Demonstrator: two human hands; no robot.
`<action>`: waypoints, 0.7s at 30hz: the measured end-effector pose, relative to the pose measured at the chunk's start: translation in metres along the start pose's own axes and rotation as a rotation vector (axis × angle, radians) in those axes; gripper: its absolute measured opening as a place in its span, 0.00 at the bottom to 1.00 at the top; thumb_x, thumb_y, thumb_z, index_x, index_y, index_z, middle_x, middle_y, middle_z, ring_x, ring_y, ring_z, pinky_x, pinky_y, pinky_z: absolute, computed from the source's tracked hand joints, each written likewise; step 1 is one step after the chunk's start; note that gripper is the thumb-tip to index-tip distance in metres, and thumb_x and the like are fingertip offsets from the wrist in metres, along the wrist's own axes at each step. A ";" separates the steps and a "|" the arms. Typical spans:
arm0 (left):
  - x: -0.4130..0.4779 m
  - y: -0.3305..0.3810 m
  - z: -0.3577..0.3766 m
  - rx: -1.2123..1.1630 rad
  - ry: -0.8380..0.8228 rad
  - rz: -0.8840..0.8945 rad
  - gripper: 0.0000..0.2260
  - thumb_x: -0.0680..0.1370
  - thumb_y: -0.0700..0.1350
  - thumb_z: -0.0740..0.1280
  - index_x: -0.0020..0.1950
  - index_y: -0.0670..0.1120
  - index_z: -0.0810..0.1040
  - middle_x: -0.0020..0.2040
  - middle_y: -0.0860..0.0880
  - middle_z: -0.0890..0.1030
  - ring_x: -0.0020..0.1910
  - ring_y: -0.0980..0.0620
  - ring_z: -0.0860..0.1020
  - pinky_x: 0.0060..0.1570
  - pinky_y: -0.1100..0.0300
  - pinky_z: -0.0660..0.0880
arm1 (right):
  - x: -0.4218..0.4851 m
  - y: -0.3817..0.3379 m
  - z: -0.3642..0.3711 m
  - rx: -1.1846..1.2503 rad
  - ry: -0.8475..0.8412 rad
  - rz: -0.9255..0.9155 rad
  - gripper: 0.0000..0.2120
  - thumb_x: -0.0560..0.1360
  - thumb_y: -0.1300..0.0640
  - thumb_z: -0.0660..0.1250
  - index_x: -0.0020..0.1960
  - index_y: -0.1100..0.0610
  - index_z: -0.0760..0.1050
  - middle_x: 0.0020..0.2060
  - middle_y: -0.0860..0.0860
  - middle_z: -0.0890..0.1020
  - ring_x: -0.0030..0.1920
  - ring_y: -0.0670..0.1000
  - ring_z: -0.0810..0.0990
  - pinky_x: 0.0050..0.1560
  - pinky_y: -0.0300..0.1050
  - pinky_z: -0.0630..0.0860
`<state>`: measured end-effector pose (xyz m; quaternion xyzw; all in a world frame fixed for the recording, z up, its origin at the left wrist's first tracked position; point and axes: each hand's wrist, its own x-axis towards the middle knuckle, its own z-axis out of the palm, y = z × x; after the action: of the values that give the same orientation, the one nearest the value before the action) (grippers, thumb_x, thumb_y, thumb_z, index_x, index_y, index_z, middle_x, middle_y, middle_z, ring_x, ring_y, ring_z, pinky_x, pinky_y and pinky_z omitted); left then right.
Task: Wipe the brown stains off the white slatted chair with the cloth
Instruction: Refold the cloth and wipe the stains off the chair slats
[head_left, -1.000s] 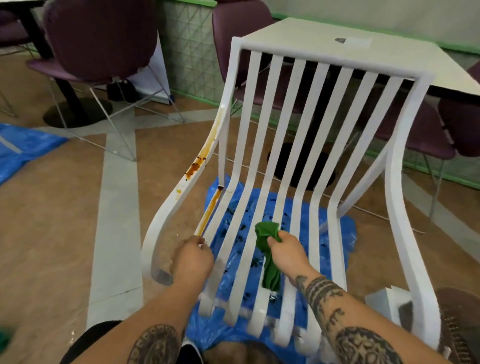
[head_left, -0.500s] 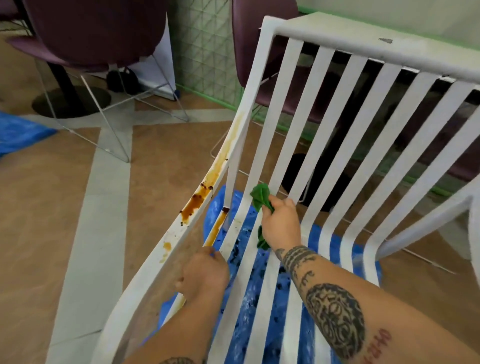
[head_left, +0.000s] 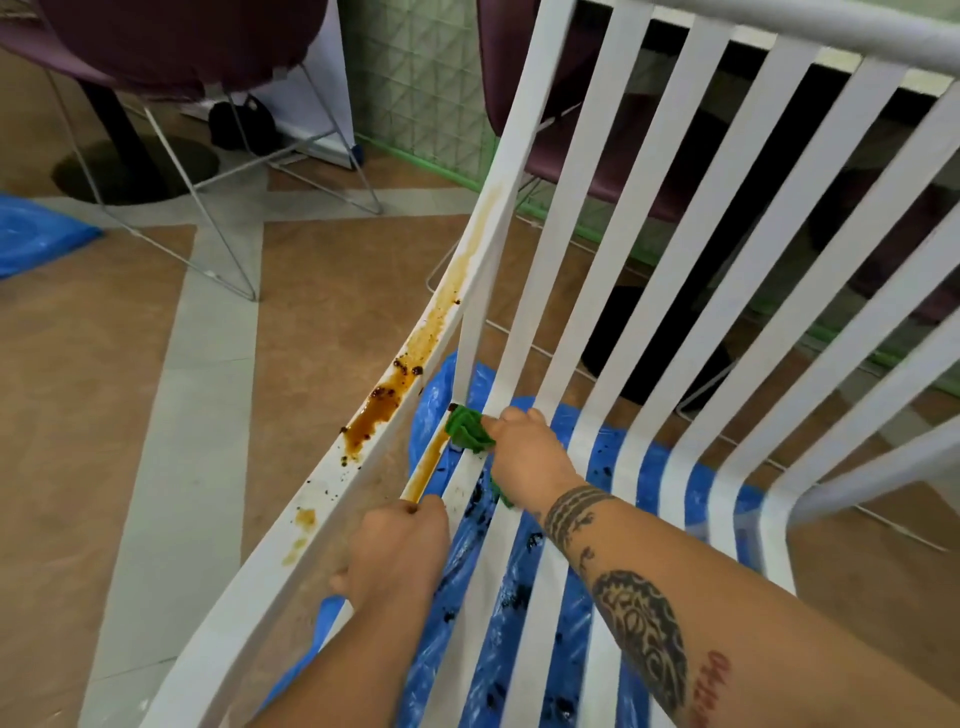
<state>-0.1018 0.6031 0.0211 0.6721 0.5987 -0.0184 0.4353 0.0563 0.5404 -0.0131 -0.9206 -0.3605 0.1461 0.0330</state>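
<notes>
The white slatted chair (head_left: 613, 218) fills the view. A long brown stain (head_left: 400, 384) runs down its left armrest rail, with smaller spots lower down. A second brown streak (head_left: 428, 460) coats the leftmost seat slat. My right hand (head_left: 524, 452) grips a crumpled green cloth (head_left: 467, 428) and holds it against the top end of that streak. My left hand (head_left: 395, 551) grips the same slat lower down, just below the streak's end.
A blue plastic sheet (head_left: 524, 597) with dark drips lies on the floor under the seat. Purple chairs on wire legs (head_left: 171, 47) stand at the back left and behind the backrest. More blue sheeting (head_left: 36, 234) lies at the far left.
My view has closed in on the chair's left side. My right hand carried the cloth from the middle slats leftward to the stained slat. My left hand kept its hold on the slat.
</notes>
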 end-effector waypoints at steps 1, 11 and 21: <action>0.000 0.000 0.000 -0.014 -0.014 -0.014 0.16 0.76 0.54 0.60 0.39 0.48 0.84 0.34 0.47 0.82 0.38 0.49 0.75 0.57 0.46 0.64 | -0.003 -0.001 -0.002 0.034 -0.043 -0.023 0.25 0.79 0.67 0.58 0.75 0.56 0.68 0.62 0.55 0.73 0.62 0.59 0.70 0.55 0.48 0.71; -0.008 -0.017 -0.005 -0.149 0.045 -0.027 0.08 0.78 0.49 0.62 0.40 0.57 0.75 0.35 0.52 0.80 0.39 0.53 0.73 0.67 0.41 0.61 | 0.014 -0.002 -0.025 0.131 0.043 0.116 0.14 0.80 0.65 0.60 0.64 0.59 0.77 0.56 0.59 0.78 0.51 0.59 0.79 0.48 0.49 0.79; -0.006 -0.022 -0.001 -0.207 -0.030 -0.041 0.11 0.73 0.50 0.57 0.43 0.57 0.79 0.29 0.50 0.80 0.39 0.44 0.80 0.57 0.31 0.74 | -0.041 -0.027 -0.003 0.130 -0.117 -0.116 0.20 0.76 0.66 0.61 0.66 0.57 0.77 0.56 0.55 0.76 0.56 0.57 0.77 0.53 0.46 0.73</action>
<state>-0.1225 0.5969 0.0125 0.6108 0.6046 0.0247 0.5107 0.0109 0.5333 0.0041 -0.8841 -0.4041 0.2207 0.0800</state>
